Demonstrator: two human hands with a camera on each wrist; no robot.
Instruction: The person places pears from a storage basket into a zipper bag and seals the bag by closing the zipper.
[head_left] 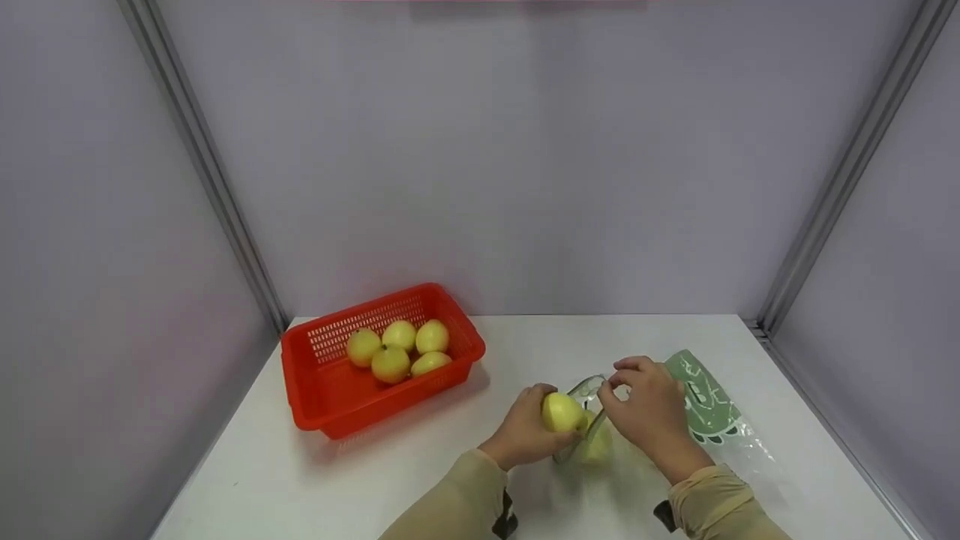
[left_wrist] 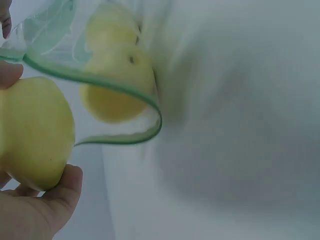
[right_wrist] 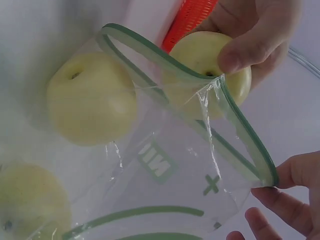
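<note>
So the left hand (head_left: 525,431) has a pale yellow fruit (head_left: 562,412) in its grip, roundish, apple or pear, can't say which. Fingers and thumb are curled round it and it's a proper hold, with the fruit filling the space between them. It's right up at the mouth of a clear plastic bag (head_left: 701,397), the kind with green print and a green rim (left_wrist: 92,79). From the right wrist view the rim crosses in front of the fruit near its stem dimple, but I honestly can't tell if any of it is inside

Right hand (head_left: 649,409) is on the bag, thumb and finger pinching one corner of the rim, so that grip is narrow, just thin film between the tips. The other fingers sit loosely bent below. The mouth is spread open, and two more yellow fruits, one nearer the opening (right_wrist: 92,102) and one deeper in (right_wrist: 32,200), lie in the bag

Over at the back left of the white table (head_left: 247,487) there's a red plastic basket (head_left: 405,405) set at an angle, with five similar fruits (head_left: 391,364) bunched toward its right end. Both arms have tan sleeves (head_left: 454,499), with something dark at each wrist
</note>
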